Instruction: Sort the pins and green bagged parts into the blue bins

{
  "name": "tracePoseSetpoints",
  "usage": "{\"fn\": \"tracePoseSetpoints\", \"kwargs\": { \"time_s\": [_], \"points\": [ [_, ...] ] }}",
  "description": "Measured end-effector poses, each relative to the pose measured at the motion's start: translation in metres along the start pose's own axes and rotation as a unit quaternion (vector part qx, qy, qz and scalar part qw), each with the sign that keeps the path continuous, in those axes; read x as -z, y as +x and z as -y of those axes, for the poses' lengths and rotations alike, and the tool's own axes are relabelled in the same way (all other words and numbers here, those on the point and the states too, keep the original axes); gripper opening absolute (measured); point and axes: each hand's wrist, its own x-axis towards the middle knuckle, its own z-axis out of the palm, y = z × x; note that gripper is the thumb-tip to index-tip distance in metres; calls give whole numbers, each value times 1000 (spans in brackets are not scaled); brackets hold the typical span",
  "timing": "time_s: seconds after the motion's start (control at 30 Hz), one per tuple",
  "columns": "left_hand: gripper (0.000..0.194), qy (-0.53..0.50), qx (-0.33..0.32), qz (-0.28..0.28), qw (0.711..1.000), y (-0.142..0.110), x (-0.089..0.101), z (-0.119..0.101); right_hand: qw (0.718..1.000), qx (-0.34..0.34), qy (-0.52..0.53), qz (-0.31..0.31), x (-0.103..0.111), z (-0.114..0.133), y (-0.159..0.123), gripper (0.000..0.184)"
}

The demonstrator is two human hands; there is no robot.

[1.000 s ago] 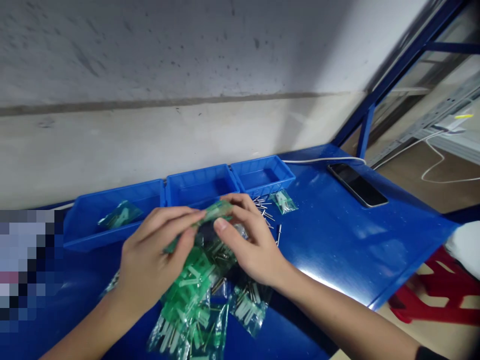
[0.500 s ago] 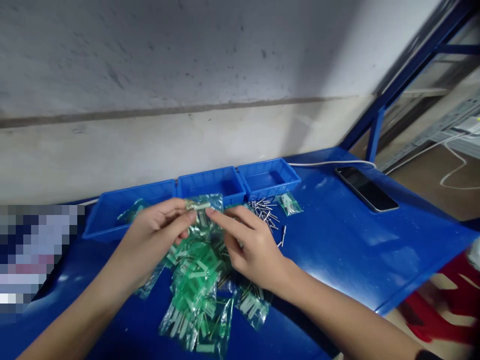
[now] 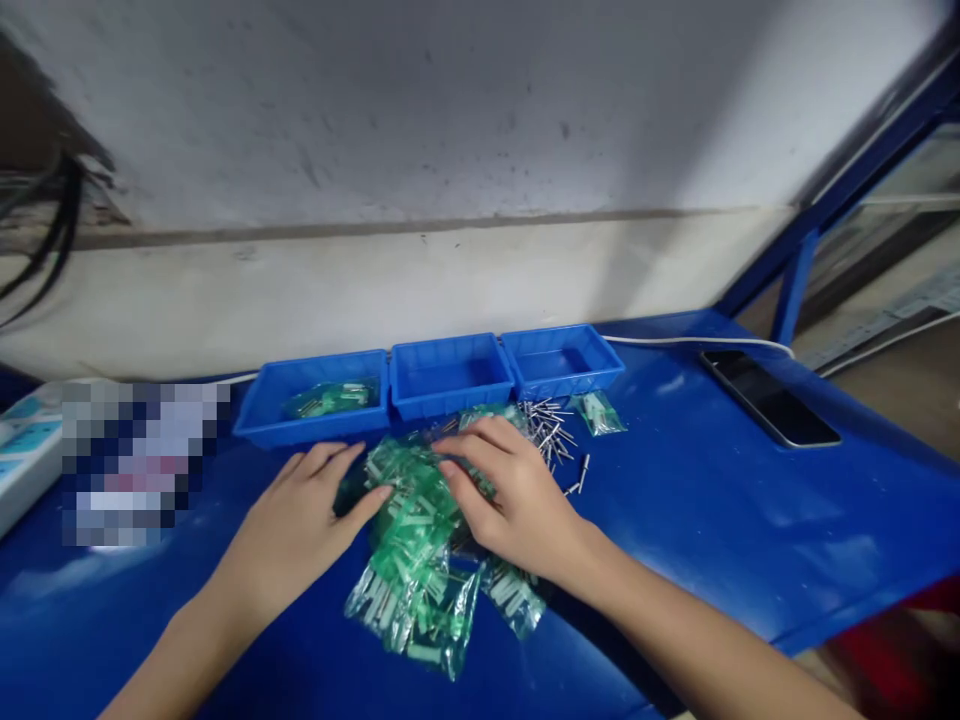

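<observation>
A heap of small clear-green plastic bags (image 3: 409,540) lies on the blue table, holding white plugs and thin metal pins. My left hand (image 3: 300,520) is open at the heap's left side, thumb and fingers spread, with nothing in it. My right hand (image 3: 510,490) reaches over the heap's upper right; its fingers are bent but apart, the tips touching the bags, and no bag is seen gripped. Behind the hands, the left blue bin (image 3: 262,418) contains some filled bags (image 3: 334,398). Loose metal pins (image 3: 551,425) lie beyond my right hand.
The middle bin (image 3: 450,375) and right bin (image 3: 562,360) stand in a row along the wall. One bag (image 3: 600,413) lies apart near the pins. A phone (image 3: 769,398) rests at the right, a white cable (image 3: 697,342) behind it. A white power strip (image 3: 30,450) is at far left.
The bag that was between my hands is out of them. My left hand has opened and lowered beside the heap; my right hand has come down onto it. The view has shifted left.
</observation>
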Motion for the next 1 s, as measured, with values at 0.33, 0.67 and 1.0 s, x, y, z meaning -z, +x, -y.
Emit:
{"fn": "tracePoseSetpoints", "kwargs": {
  "time_s": [0.33, 0.67, 1.0],
  "points": [
    [13, -145, 62, -63, 986, 0, 23, -11, 998, -31, 48, 41, -7, 2, -7, 23],
    [21, -172, -208, -143, 952, -16, 6, -41, 934, -208, 290, 13, -12, 7, -5, 17],
    [42, -512, 64, 52, 855, -18, 10, -38, 989, 55, 98, -97, -14, 8, -10, 16]
  ]
}}
